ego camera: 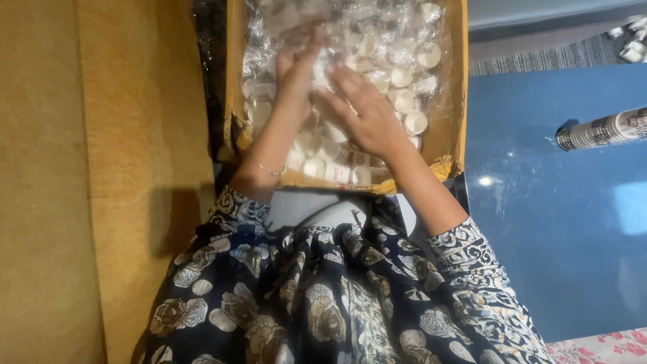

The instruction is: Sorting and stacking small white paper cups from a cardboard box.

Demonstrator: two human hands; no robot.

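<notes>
Reaching into a cardboard box (453, 87) at the far edge of the lap, both hands sit among small white bottles (404, 77) wrapped in clear plastic film (269, 27). The left hand (296, 71), blurred, lies palm down with its fingers buried in the wrapping; whether it grips anything I cannot tell. The right hand (367, 114) lies flat with fingers spread on the bottles, just beside the left. To the right, a rolled sleeve of labels (603, 129) lies on the blue bench (552, 236).

Glossy plastic wrap (411, 27), matt cardboard box (455, 81)
</notes>
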